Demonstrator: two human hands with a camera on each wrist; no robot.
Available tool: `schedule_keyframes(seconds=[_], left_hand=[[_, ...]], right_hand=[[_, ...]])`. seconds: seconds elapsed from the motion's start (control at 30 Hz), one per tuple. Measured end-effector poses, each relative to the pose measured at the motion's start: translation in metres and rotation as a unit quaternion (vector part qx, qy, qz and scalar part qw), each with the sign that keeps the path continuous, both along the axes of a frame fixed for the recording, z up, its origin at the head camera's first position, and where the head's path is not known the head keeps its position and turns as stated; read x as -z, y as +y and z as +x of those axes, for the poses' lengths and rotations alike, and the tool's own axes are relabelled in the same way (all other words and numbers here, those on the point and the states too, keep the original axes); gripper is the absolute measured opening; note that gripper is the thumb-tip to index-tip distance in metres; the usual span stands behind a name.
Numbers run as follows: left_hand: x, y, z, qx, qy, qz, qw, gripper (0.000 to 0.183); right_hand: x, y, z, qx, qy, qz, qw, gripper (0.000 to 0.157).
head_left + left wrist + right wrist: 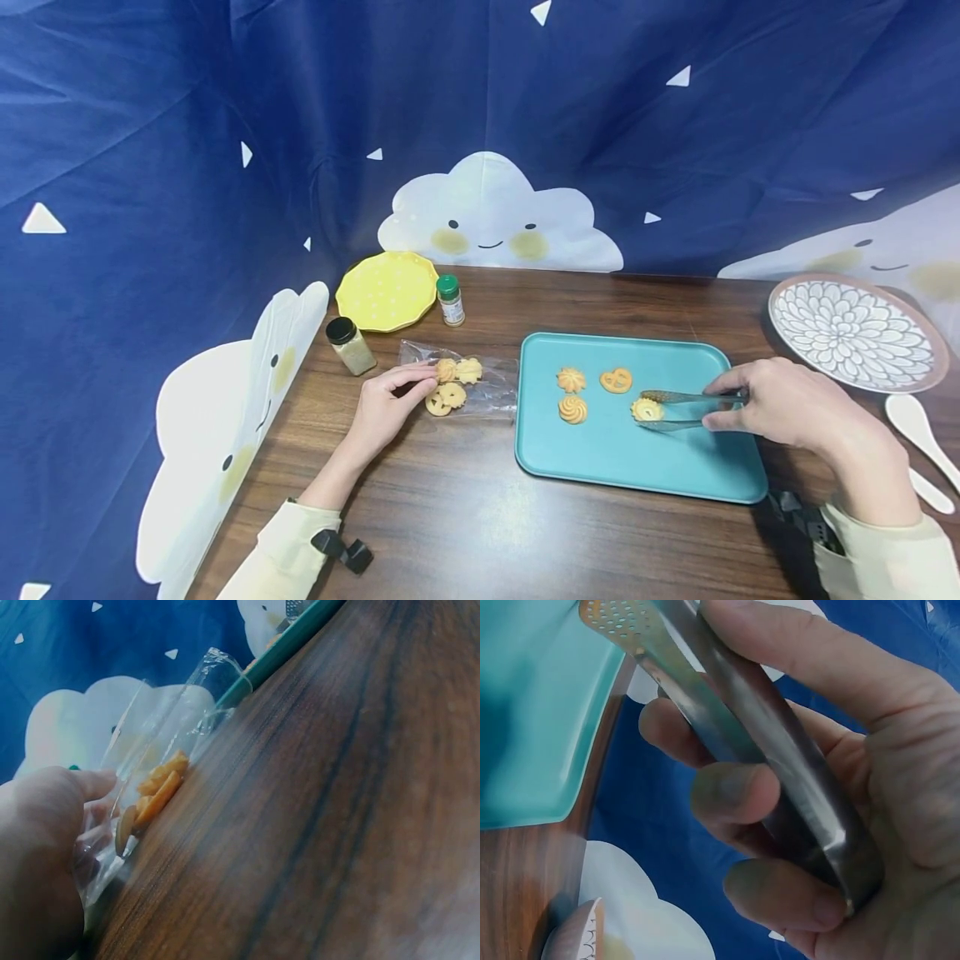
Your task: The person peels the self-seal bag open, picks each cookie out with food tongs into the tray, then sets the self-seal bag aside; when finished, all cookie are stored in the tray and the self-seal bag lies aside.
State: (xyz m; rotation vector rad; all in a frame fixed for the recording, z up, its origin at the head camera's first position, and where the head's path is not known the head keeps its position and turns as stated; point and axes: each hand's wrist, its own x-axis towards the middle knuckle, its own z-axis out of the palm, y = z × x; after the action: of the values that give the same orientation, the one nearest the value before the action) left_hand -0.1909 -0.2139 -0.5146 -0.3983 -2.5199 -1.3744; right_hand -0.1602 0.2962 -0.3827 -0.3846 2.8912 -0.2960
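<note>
My right hand [798, 408] grips metal tongs [780, 742], fingers wrapped along both arms in the right wrist view. The tong ends lie either side of a pale round cookie [647, 410] on the teal tray [637, 467]. A pretzel-shaped cookie [616, 381], a flower-shaped cookie [571, 380] and a swirl cookie [573, 409] also lie there. Left of the tray is a clear plastic bag [495, 392] with several cookies [161, 791] inside. My left hand [386, 408] pinches the bag's left end between thumb and fingers; the fingertips are partly hidden behind the film.
Behind the bag stand a green-capped shaker [451, 302], a black-capped jar [351, 346] and a yellow dotted plate [386, 292]. A petal-patterned plate [858, 333] and white spoons [918, 425] lie right of the tray. A blue cloud-print curtain [480, 92] bounds the wooden table [450, 517].
</note>
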Motion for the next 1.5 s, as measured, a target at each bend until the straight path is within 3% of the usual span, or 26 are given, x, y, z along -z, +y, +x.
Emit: schedule_keyframes(seconds=[0.17, 0.33, 0.57, 0.8, 0.97, 1.13, 1.5], left_hand=[[0.001, 0.001, -0.002, 0.0, -0.001, 0.002, 1.0, 0.021], [0.002, 0.001, -0.002, -0.002, -0.001, 0.007, 1.0, 0.021], [0.002, -0.001, 0.0, -0.003, 0.001, 0.019, 0.9998, 0.021], [0.002, -0.002, -0.002, 0.003, 0.028, 0.042, 0.9987, 0.021], [-0.003, 0.0, -0.002, 0.001, 0.016, 0.039, 0.9991, 0.021], [-0.003, 0.0, -0.002, -0.001, 0.015, 0.037, 0.9992, 0.022], [-0.003, 0.001, -0.002, 0.005, 0.026, 0.039, 0.9989, 0.021]], right_hand=[[-0.007, 0.002, 0.006, 0.009, 0.013, -0.012, 1.0, 0.053], [-0.01, -0.011, 0.008, -0.003, 0.058, -0.024, 0.998, 0.047], [0.001, -0.076, -0.008, -0.083, 0.096, -0.04, 0.991, 0.035], [0.014, -0.149, -0.028, -0.136, 0.075, -0.045, 0.987, 0.034], [0.028, -0.181, -0.029, -0.165, 0.138, -0.03, 0.976, 0.033], [0.04, -0.202, -0.025, -0.162, 0.21, -0.025, 0.964, 0.035], [0.059, -0.223, -0.016, -0.136, 0.252, -0.025, 0.958, 0.02]])
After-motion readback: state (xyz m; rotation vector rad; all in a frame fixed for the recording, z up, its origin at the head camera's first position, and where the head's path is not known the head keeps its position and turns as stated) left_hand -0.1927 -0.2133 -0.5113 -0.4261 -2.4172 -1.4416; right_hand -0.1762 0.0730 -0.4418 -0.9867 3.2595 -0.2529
